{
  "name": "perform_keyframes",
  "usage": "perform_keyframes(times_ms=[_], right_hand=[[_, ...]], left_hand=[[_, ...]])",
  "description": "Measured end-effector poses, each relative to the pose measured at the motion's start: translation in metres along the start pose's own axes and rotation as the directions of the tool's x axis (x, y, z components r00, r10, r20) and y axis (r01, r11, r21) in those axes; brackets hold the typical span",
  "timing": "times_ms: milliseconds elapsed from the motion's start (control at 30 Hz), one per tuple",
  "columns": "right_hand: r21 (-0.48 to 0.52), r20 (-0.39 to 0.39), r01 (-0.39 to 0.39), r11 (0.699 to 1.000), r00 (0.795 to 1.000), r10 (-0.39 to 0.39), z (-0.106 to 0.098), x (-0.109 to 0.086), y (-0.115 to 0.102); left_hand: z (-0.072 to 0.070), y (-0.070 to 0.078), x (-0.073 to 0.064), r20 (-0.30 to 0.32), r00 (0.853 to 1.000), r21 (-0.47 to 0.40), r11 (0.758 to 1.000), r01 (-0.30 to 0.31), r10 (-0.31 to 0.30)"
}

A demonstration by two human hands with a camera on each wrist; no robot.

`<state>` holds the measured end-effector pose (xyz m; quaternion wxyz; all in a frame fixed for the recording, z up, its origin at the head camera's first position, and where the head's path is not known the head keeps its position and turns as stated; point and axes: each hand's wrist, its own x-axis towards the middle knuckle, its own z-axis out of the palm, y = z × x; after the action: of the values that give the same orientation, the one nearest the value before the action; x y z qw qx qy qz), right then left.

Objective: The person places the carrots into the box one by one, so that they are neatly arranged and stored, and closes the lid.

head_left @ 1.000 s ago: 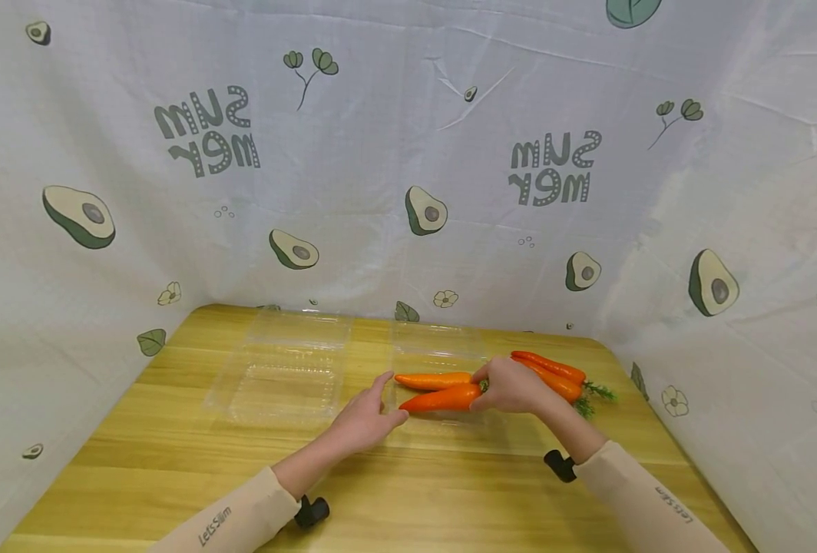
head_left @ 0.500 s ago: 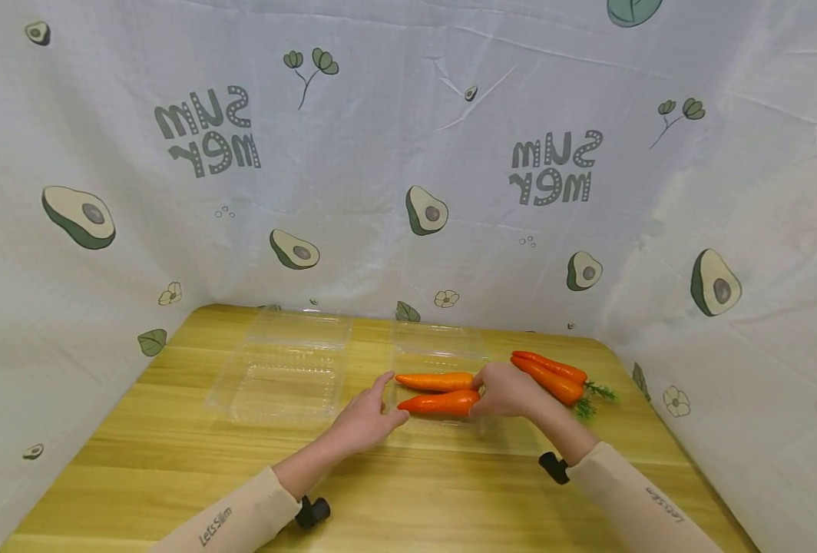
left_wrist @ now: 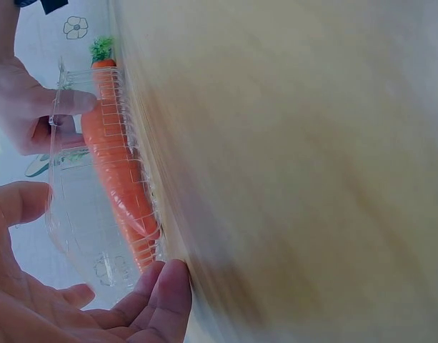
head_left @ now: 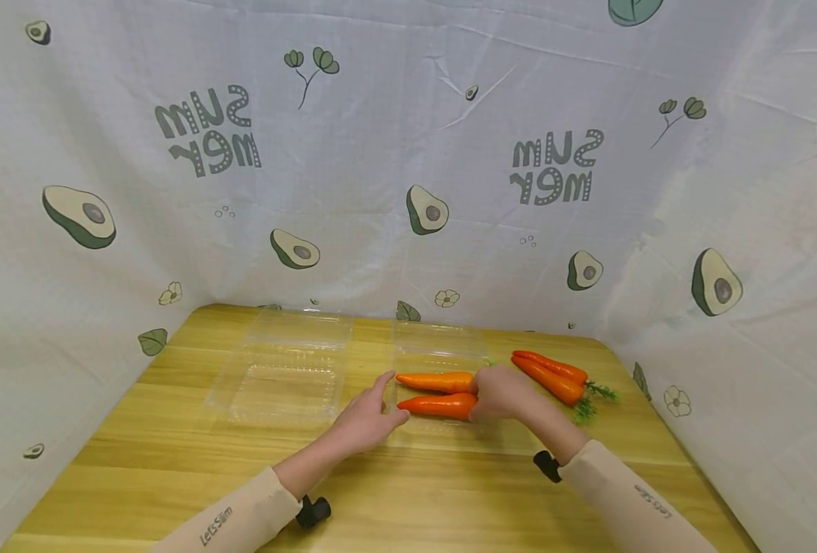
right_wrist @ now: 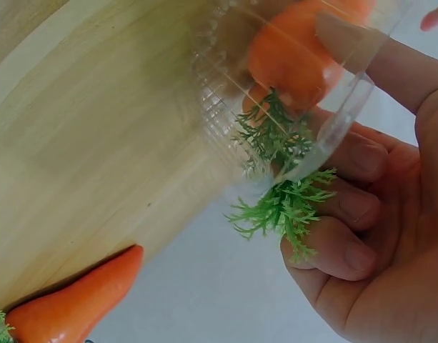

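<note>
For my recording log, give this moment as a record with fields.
Containers: clear left container, clear right container, both open
In right container: near carrot, far carrot, side by side
On table: two loose carrots
Left hand: spread at right container's left end
Right hand: at carrots' blunt ends, thumb on near carrot
Backdrop: avocado-print cloth

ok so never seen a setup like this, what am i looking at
No machine: just a person's left hand and right hand. The wide picture is from a head camera; closer ones are from the left wrist camera and right wrist camera. On the wooden table stand a left box and a right box, both clear plastic. Two carrots lie in the right box, two other carrots to its right. The right hand grips the boxed carrots' thick ends; the left hand rests at that box's edge.
</note>
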<state>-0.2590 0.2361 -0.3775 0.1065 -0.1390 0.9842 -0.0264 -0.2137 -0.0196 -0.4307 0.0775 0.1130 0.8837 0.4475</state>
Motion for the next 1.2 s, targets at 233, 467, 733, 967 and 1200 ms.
perform_keyframes(times_ms=[233, 467, 733, 967, 1200], right_hand=[[-0.025, 0.003, -0.003, 1.0, 1.0, 0.003, 0.0, 0.0, -0.005], [-0.026, 0.001, -0.009, 1.0, 1.0, 0.009, -0.002, 0.001, -0.005], [0.01, -0.022, 0.004, 1.0, 1.0, -0.004, -0.006, -0.001, -0.008], [0.018, -0.06, 0.026, 1.0, 0.998, -0.025, -0.005, 0.0, -0.009], [0.002, -0.103, 0.05, 0.999, 0.993, -0.049, -0.005, -0.001, -0.011]], left_hand=[[-0.001, 0.001, 0.0, 0.001, 1.0, -0.003, 1.0, 0.001, -0.001], [-0.001, 0.001, 0.0, 0.0, 1.0, -0.003, 1.0, -0.003, 0.003], [-0.001, 0.0, 0.001, 0.001, 1.0, 0.002, 1.0, 0.004, -0.004], [-0.001, 0.0, 0.001, -0.002, 1.0, 0.007, 1.0, -0.002, 0.002], [-0.001, 0.003, 0.0, -0.005, 1.0, 0.017, 1.0, 0.01, -0.009]])
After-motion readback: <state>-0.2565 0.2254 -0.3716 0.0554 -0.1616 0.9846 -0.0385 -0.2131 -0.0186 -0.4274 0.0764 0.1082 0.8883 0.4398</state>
